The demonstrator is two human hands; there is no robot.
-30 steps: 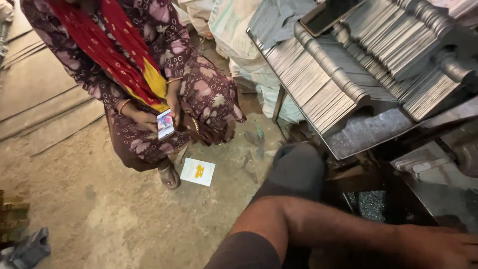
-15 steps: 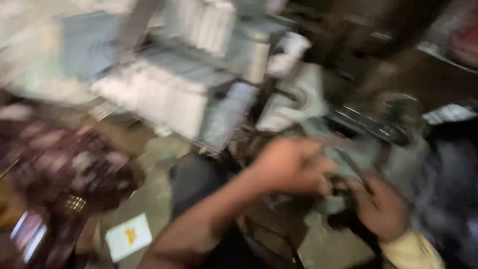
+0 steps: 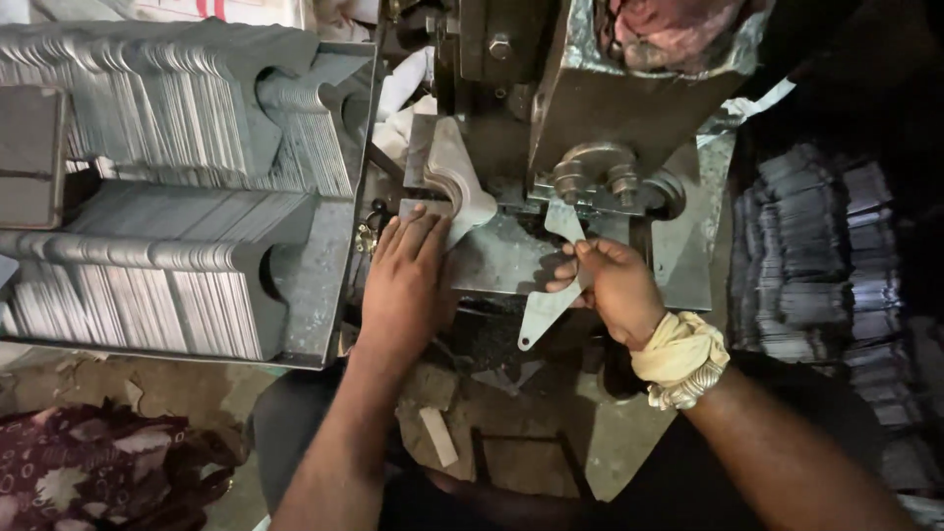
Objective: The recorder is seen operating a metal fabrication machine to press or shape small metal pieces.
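Dim workshop floor below, press bench (image 3: 511, 265) above it. Right hand (image 3: 615, 285) pinches a flat metal blank (image 3: 544, 305) — its top end sits at the die (image 3: 600, 182), not yet seated, I judge. Left hand (image 3: 405, 280) lies flat and open, fingertips touching a curved plate (image 3: 454, 187). Farther left, trays (image 3: 315, 285) hold stacked blanks — plenty apparently left.

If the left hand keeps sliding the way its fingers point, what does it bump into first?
Most likely the curved grey metal piece on the machine bed: the left hand points up at it, fingertips already at its lower edge. Behind it stands the dark press body. Depth is hard to judge.
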